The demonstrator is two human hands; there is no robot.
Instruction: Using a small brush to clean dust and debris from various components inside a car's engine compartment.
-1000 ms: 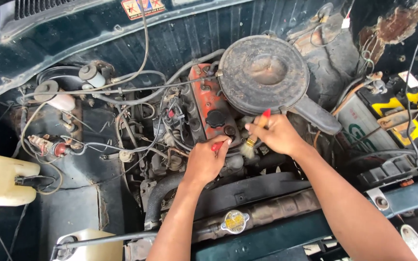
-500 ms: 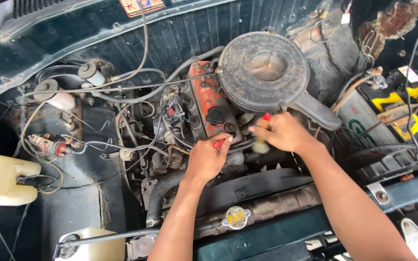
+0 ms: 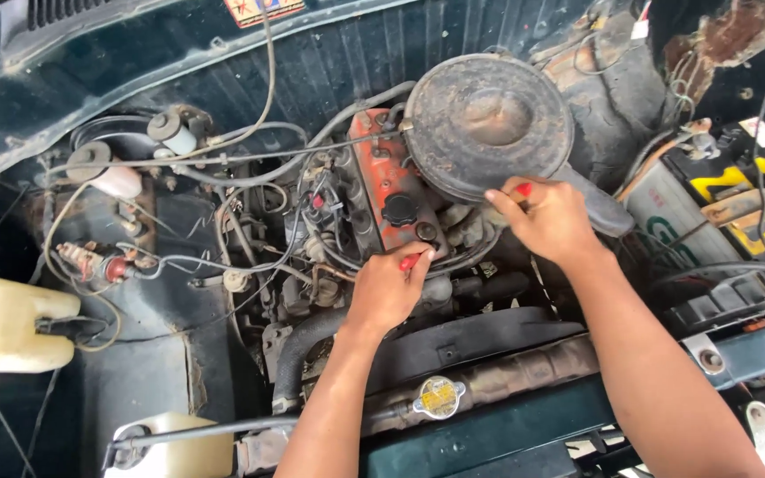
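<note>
I look down into an old car's engine bay. My left hand (image 3: 387,292) is closed around a small red-handled tool (image 3: 410,261), its knuckles just below the orange-red valve cover (image 3: 374,181) and the black oil cap (image 3: 399,210). My right hand (image 3: 546,221) grips another red-ended tool (image 3: 523,188), with its fingers against the lower front edge of the round, dusty air cleaner housing (image 3: 487,124). The working ends of both tools are hidden by my fingers.
A battery (image 3: 737,195) with yellow fittings sits at the right. A radiator cap (image 3: 440,397) and a black hose (image 3: 298,354) lie near the front. A white reservoir (image 3: 6,323) stands at the left. Wires and hoses cross the engine.
My right hand has risen from beside the valve cover to the air cleaner's lower edge, and the tool's brush-like end no longer shows. The left hand has stayed almost still.
</note>
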